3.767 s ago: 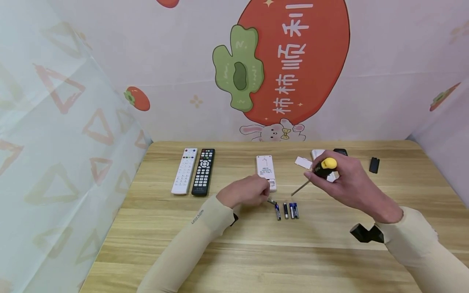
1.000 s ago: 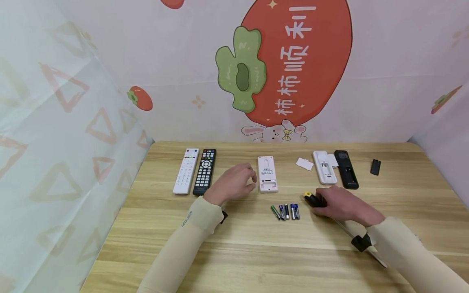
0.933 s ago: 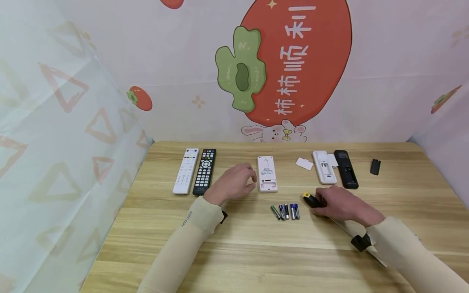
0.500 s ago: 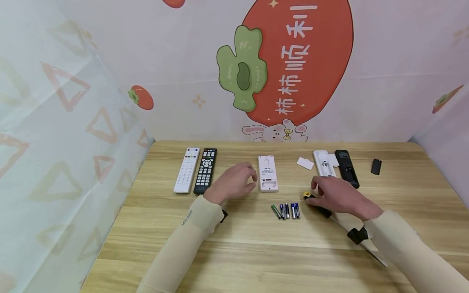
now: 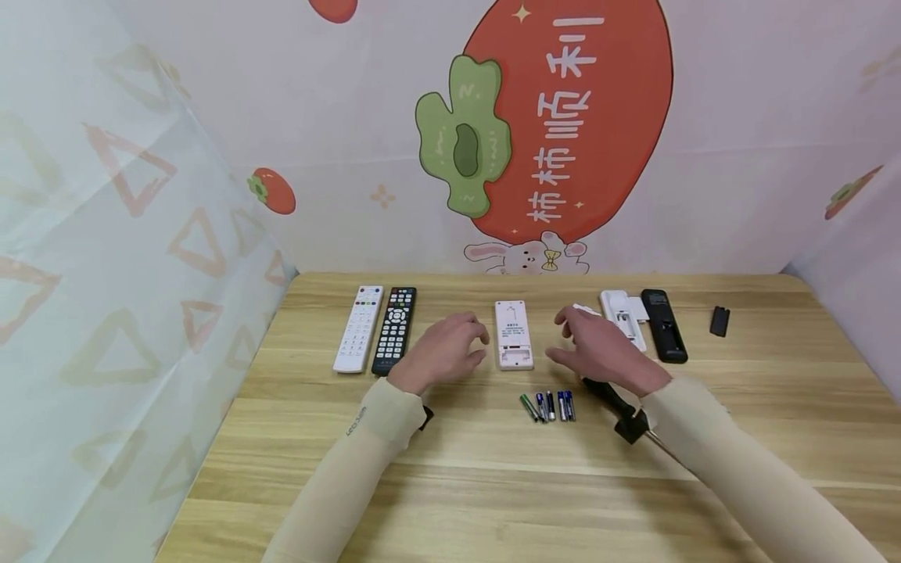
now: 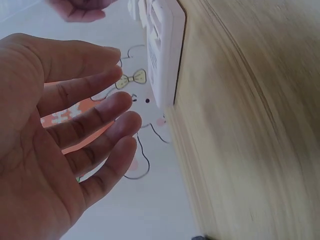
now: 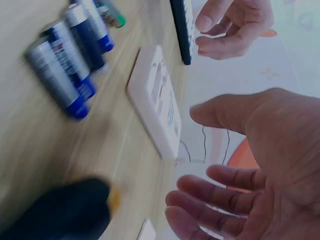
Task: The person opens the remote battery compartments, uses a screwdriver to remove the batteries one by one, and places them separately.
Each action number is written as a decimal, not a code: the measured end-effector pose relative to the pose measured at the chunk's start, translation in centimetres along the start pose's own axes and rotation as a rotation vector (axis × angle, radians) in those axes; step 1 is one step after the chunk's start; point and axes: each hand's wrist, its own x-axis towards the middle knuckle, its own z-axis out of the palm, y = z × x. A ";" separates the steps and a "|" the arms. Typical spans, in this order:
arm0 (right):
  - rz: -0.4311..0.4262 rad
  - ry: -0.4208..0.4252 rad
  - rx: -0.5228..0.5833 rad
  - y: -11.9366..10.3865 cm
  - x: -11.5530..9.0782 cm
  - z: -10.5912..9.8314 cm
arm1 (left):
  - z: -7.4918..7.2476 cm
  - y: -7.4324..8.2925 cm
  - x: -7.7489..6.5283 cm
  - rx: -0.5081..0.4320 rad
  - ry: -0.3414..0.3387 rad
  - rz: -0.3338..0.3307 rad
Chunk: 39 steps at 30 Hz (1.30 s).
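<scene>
A white remote control (image 5: 514,332) lies face down mid-table with its bare battery compartment toward me. To its left my left hand (image 5: 445,350) hovers, fingers loosely bent and holding nothing; the left wrist view shows the bare palm (image 6: 45,140). My right hand (image 5: 601,350) is in the air right of the remote, thumb and fingers spread apart with nothing between them. Below that hand a screwdriver (image 5: 607,396) with a black handle and yellow end lies on the wood, its shaft partly hidden by the sleeve. Several AA-size batteries (image 5: 551,407) lie in a row in front of the remote.
A white remote (image 5: 358,328) and a black remote (image 5: 394,328) lie face up at the left. Another white remote (image 5: 622,319) and a black remote (image 5: 664,325) lie with compartments exposed at the right, near a black battery cover (image 5: 719,320). A white cover (image 5: 583,310) is partly behind my right hand.
The last battery came out and joined the row. My right hand laid the screwdriver down, let go, and moved left toward the middle remote. My left hand drew back left, then stayed.
</scene>
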 end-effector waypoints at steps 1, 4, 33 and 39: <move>0.016 -0.002 0.011 -0.4 0.4 0.1 | 0.0 -0.2 -0.1 -0.002 0.005 -0.007; 0.063 -0.013 0.032 -1.3 1.7 0.4 | -0.1 -0.8 -0.5 0.000 0.026 -0.030; 0.344 -0.145 -0.093 -3.9 6.8 4.1 | -0.3 -4.8 -3.8 -0.010 0.187 -0.134; 0.367 -0.146 -0.058 -1.8 6.8 3.1 | -0.4 -5.2 -4.1 -0.011 0.190 -0.149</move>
